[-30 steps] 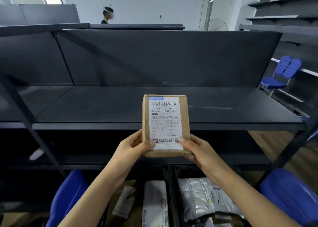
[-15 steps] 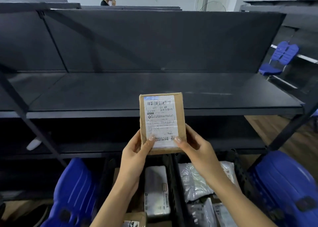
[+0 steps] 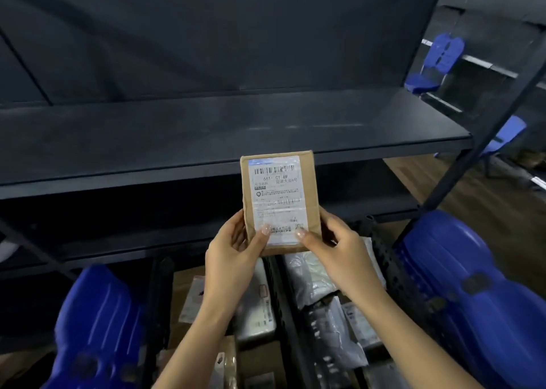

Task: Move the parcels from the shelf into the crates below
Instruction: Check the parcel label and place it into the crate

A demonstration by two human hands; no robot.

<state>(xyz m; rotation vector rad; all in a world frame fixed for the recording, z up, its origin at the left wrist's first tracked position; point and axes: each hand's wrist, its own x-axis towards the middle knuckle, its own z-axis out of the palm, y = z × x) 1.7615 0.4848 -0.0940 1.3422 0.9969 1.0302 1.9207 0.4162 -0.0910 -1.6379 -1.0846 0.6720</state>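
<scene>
Gripping the small brown cardboard parcel with a white label [image 3: 280, 202] upright, left hand [image 3: 233, 258] and right hand [image 3: 339, 250] close their fingers on its lower corners, before the dark metal shelf [image 3: 206, 134], above black crates [image 3: 277, 294].

- I read "661- C1 69" under a barcode on the white shipping label [image 3: 276, 199] of the cardboard parcel [image 3: 310, 182].
- Remaining label print too small to read.
</scene>
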